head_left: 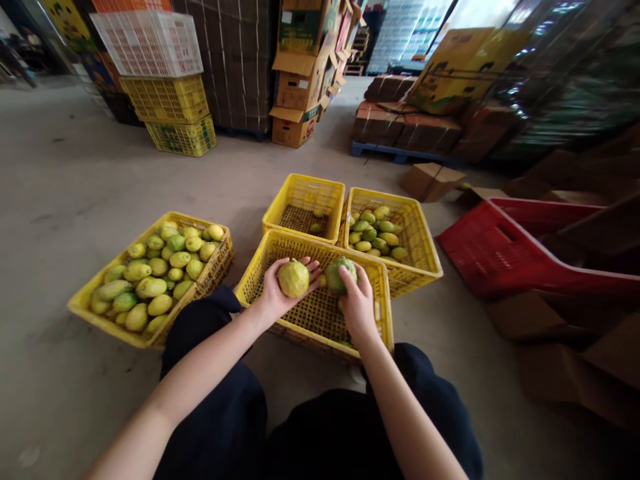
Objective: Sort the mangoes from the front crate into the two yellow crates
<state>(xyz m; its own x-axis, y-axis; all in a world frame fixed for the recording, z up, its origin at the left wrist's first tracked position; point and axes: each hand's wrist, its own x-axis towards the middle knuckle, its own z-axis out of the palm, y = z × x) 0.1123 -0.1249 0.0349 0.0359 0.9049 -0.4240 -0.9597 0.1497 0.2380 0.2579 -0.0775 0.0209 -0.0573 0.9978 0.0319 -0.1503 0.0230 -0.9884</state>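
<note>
On the upturned palm of my left hand [277, 293] rests a yellow-green lemon [293, 279], its fingers spread toward the right. My right hand [359, 293] grips a darker green, bumpy fruit [341, 276] from the right side. Both hands are above the near yellow crate [315, 323], which has a dark grid bottom and a few fruits partly hidden under my right hand. At the left, a yellow crate [120, 329] is full of yellow and green lemons [151, 287].
Behind the near crate stand a yellow crate [303, 180] with a couple of fruits and another [425, 267] partly filled with lemons. A red crate [480, 247] and cardboard boxes [530, 317] are at the right. Stacked crates [167, 100] and cartons [295, 90] stand farther back.
</note>
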